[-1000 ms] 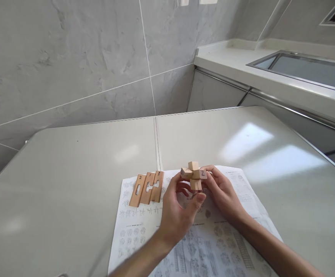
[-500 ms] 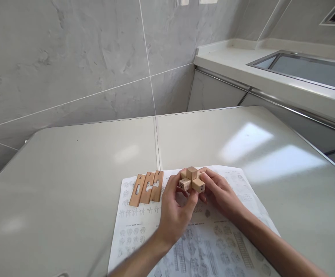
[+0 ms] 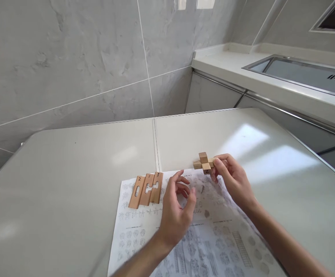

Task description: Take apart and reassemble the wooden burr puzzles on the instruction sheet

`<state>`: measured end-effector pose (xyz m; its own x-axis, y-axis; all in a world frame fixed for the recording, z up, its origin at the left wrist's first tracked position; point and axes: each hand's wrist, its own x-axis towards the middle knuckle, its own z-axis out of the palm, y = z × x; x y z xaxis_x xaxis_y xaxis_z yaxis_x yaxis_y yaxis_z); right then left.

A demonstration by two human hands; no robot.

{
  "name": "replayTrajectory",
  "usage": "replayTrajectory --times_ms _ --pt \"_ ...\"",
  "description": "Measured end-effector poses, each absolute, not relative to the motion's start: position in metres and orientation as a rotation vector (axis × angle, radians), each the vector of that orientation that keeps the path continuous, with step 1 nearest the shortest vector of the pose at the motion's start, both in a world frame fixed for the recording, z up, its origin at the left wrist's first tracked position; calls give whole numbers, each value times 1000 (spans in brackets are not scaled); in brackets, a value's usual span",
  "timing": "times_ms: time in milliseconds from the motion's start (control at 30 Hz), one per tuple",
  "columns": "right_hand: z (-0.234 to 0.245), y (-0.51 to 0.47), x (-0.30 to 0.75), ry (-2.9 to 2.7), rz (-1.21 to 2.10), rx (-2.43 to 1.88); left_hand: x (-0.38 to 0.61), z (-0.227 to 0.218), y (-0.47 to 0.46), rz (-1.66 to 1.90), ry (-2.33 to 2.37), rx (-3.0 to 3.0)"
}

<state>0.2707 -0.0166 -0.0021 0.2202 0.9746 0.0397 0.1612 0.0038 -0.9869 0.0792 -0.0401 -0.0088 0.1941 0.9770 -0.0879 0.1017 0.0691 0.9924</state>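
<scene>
Angular wooden cross [image 3: 206,166] moved rightward, pinched by right fingers [image 3: 222,169].

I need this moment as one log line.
right hand: holds cross-shaped tan wooden assembly | left hand: open, empty | three flat brown wooden pieces: on white printed paper

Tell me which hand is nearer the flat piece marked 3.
Left: the left hand is just right of the flat piece; the right hand is farther right, holding the wooden cross.
</scene>
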Motion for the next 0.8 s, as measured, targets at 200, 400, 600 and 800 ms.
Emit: replayTrajectory --times_ms 200,400,600,800 --pt "1 -18 299 -1401 619 -1606 77 -7 -39 922 1154 1325" --pt "-9 -27 322 -1450 465 -1801 77 -11 -40 915 1122 1383" --pt "-18 -32 332 -1401 451 -1834 76 -11 -39 914 1116 1416" --pt "-21 -37 333 -1368 494 -1860 76 -11 -39 914 1111 1438"
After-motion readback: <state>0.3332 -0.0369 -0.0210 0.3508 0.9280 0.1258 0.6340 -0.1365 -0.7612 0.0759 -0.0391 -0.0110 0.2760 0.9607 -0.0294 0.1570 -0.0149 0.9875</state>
